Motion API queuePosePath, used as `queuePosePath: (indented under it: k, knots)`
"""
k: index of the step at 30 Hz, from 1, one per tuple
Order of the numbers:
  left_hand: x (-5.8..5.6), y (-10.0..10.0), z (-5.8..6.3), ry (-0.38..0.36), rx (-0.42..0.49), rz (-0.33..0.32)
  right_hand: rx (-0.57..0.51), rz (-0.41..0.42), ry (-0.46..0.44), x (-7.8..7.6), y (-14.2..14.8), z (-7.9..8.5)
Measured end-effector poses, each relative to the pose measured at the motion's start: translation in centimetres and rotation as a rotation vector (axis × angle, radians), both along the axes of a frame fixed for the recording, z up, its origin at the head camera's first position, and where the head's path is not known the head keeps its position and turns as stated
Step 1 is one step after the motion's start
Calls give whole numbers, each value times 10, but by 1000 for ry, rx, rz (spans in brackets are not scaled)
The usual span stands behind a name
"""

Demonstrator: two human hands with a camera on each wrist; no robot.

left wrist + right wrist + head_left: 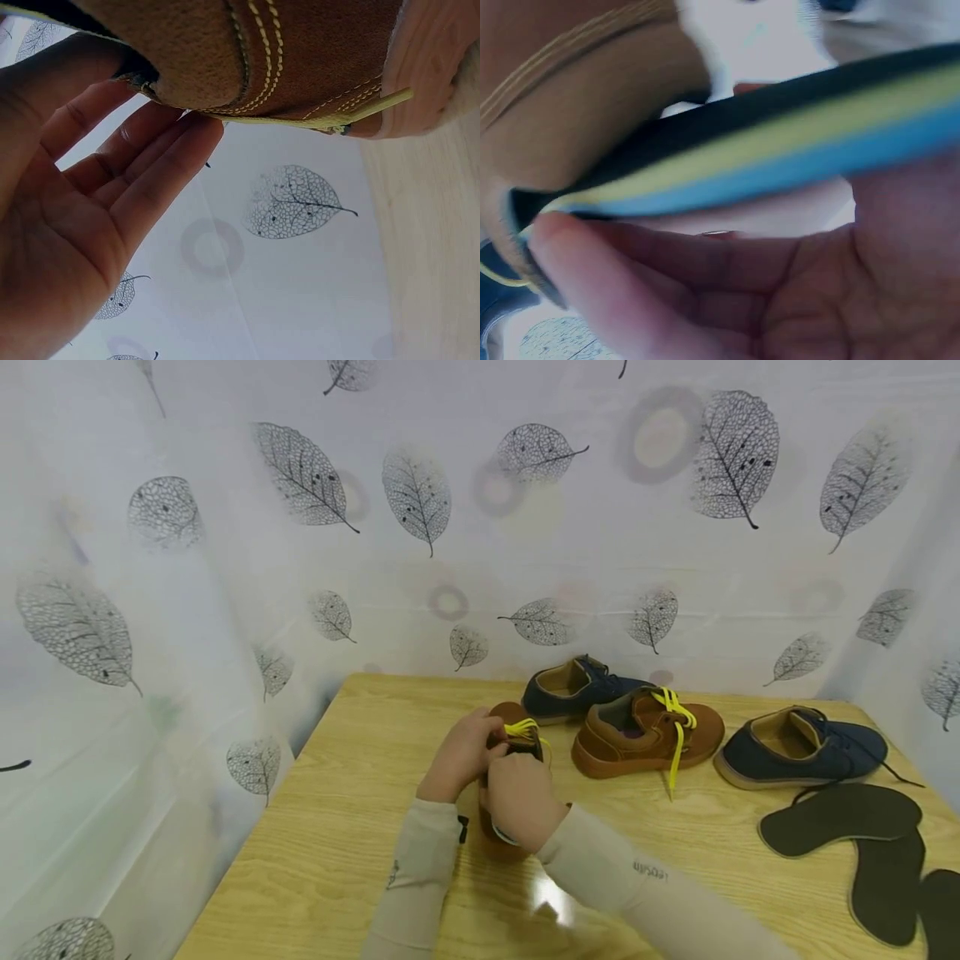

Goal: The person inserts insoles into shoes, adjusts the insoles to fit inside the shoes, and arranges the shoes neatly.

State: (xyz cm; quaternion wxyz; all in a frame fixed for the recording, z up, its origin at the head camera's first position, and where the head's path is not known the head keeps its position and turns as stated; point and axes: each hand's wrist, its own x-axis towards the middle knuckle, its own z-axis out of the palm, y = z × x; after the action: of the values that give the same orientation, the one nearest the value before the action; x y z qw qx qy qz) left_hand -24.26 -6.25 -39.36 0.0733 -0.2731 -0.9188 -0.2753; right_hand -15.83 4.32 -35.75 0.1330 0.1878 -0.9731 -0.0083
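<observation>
A brown suede shoe (504,850) with yellow laces stands on the table, toe away from me. My left hand (463,758) grips the upper at the lace opening; in the left wrist view its thumb and fingers pinch the shoe's edge (195,52) beside a yellow lace (322,121). My right hand (527,800) holds an insole (780,154) with black, yellow and blue layers, its front end inside the shoe opening. The right wrist view is blurred, and the hands hide much of the shoe in the head view.
A second brown shoe (645,739) with yellow laces stands to the right. Two navy shoes, one behind (570,693) and one farther right (813,752), are near it. Dark insoles (840,818) lie at the table's right. A leaf-patterned curtain (480,527) hangs behind.
</observation>
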Motion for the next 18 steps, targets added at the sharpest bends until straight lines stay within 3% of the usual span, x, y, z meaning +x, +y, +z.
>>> queuePosePath:
  k: [8,14,18]
  knots:
    - [-2,1,0,17,0,7,-50,53,-120,28,12,12]
    - [-1,1,0,5,4,17,-164,50,-155,34,18,11]
    - [0,2,-1,4,2,9,-250,5,-238,32,19,13]
